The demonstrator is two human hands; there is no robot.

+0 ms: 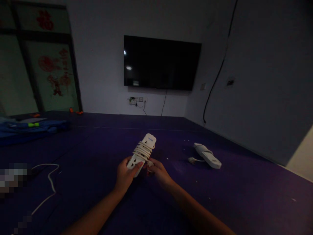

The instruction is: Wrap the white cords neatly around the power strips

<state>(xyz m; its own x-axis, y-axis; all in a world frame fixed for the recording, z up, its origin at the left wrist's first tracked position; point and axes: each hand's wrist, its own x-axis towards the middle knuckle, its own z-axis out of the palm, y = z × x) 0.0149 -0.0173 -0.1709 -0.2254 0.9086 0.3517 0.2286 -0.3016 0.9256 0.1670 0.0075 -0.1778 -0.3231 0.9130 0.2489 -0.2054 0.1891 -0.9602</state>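
Observation:
A white power strip (148,139) is held up in front of me, tilted with its far end to the right. Its white cord (143,150) is wound several times around the middle. My left hand (126,174) grips the near end, thumb across the socket face. Beside the strip's right edge, my right hand (157,169) is closed on the white plug (150,164) at the end of the cord; the fingers partly hide it. A second white power strip (207,156) lies to the right on the purple surface, its cord wrapped and its plug (192,160) sticking out leftward.
The purple floor covering (102,153) carries small white scraps. A loose white cable (52,182) curves at the left, near a blurred patch. Blue fabric (49,127) lies farther back left. A television (161,63) hangs on the wall; a black cable (216,78) dangles at the right.

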